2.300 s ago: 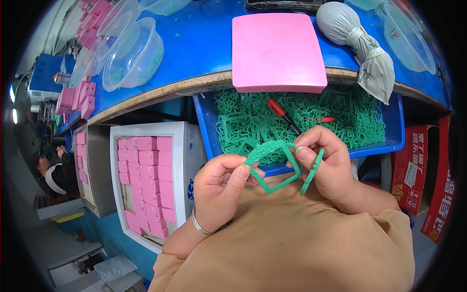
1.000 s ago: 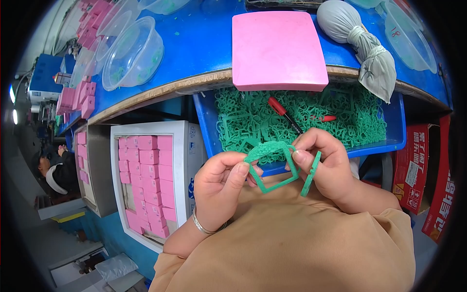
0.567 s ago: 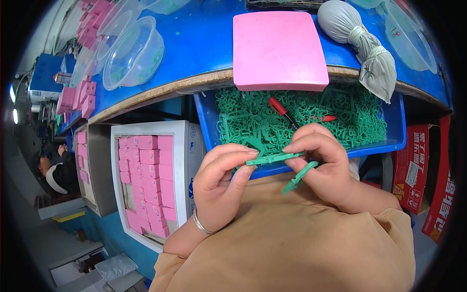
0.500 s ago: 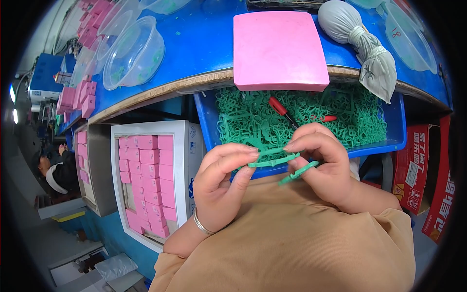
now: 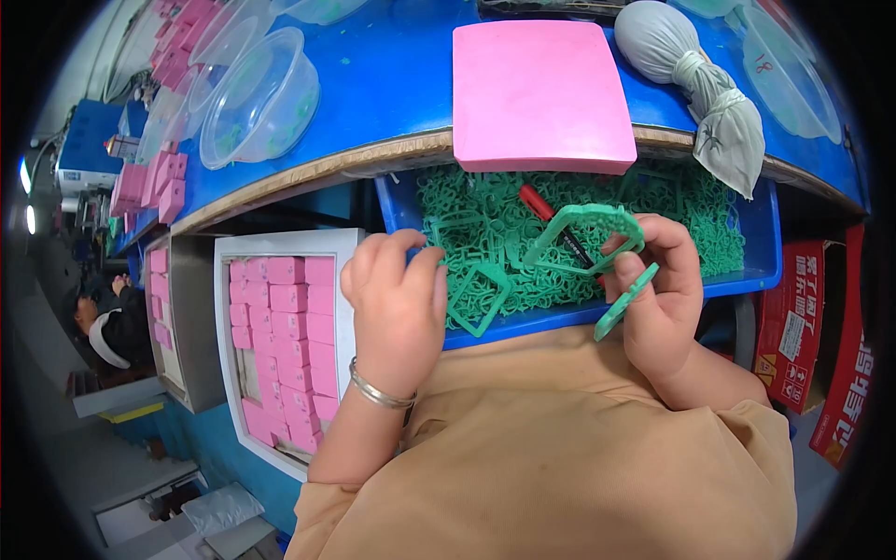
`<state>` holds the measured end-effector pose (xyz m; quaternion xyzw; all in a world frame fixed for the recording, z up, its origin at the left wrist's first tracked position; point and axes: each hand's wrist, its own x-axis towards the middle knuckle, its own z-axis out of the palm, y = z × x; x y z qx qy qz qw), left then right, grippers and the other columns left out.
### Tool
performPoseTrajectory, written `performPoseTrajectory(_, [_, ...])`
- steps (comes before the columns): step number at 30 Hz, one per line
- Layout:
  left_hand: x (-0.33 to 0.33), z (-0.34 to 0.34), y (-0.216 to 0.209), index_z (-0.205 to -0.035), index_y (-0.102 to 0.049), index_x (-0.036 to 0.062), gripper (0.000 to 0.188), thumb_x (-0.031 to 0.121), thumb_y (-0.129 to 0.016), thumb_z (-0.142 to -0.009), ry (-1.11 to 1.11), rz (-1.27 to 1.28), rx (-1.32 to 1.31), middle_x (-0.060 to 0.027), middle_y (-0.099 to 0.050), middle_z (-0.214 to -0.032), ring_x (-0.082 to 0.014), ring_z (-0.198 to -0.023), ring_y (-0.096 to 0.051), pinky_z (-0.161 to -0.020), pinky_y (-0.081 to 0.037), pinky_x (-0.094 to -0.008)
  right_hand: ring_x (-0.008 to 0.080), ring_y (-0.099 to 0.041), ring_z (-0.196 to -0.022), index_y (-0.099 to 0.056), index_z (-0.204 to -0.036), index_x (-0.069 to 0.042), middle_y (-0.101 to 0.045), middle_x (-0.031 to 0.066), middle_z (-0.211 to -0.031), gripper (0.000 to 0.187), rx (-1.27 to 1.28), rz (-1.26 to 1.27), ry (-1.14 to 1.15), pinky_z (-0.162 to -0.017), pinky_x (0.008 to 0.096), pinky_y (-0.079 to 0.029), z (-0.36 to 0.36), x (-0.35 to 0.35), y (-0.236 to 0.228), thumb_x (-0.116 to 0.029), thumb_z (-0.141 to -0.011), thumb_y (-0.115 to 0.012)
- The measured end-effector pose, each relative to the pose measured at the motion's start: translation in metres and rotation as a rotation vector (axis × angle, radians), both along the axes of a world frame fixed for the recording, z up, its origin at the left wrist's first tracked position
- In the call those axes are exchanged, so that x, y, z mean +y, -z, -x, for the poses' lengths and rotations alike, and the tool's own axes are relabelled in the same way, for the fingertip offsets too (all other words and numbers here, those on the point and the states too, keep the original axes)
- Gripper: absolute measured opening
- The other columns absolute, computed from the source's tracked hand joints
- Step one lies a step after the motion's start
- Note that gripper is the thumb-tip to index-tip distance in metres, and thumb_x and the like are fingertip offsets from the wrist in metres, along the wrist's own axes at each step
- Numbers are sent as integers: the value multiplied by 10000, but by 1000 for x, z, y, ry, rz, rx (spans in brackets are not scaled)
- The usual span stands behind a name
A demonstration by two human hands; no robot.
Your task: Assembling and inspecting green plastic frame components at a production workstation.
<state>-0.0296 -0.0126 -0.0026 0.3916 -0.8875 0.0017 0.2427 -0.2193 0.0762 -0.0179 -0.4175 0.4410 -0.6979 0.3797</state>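
Note:
A blue tray point(image 5: 763, 224) holds a heap of thin green plastic scraps point(image 5: 695, 210). My right hand point(image 5: 665, 303) pinches a green plastic frame point(image 5: 588, 224) over the tray, and a flat green piece point(image 5: 625, 301) is also held between its fingers and thumb. My left hand point(image 5: 397, 303) is at the tray's left edge, fingers loosely bent and apart, nothing visible in them. Beside it, a thin green four-sided frame point(image 5: 481, 299) is over the scraps, apart from the fingers. A red-capped black marker point(image 5: 537, 203) lies on the scraps, partly behind the held frame.
A pink block point(image 5: 543, 93) overhangs the blue bench's front edge. To its right sits a tied grey cloth bag point(image 5: 658, 42). Clear plastic bowls point(image 5: 257, 98) stand on the bench. A white-rimmed box of pink blocks point(image 5: 289, 327) is at left, red cartons point(image 5: 789, 317) at right.
My hands have moved apart, the left to the left and the right to the right. The right hand has raised the green frame; another green frame now shows by the left hand.

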Motion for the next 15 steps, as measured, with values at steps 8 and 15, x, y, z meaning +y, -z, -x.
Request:
performPoseTrajectory(8, [-25,15,28,-802,-562,17,187,72,-495,-637,-9,97,-442,-61,-544,-827,-213,-833,-478,-731,-297,-370,50,-424,-632,-354,-1060,-32,-519,110,-858,203,-150,63,-14,-512,165,-358,-1,-5,4,-58,-861,-386])
performPoseTrajectory(15, [-30,11,20,-756,-545,58,166,59,-588,-596,7,7,-349,-57,-494,-738,-216,-781,-463,-722,-290,-372,54,-425,-652,-352,-1052,-39,-504,98,-843,222,-166,5,-14,-530,171,-368,0,-4,0,-41,-840,-421])
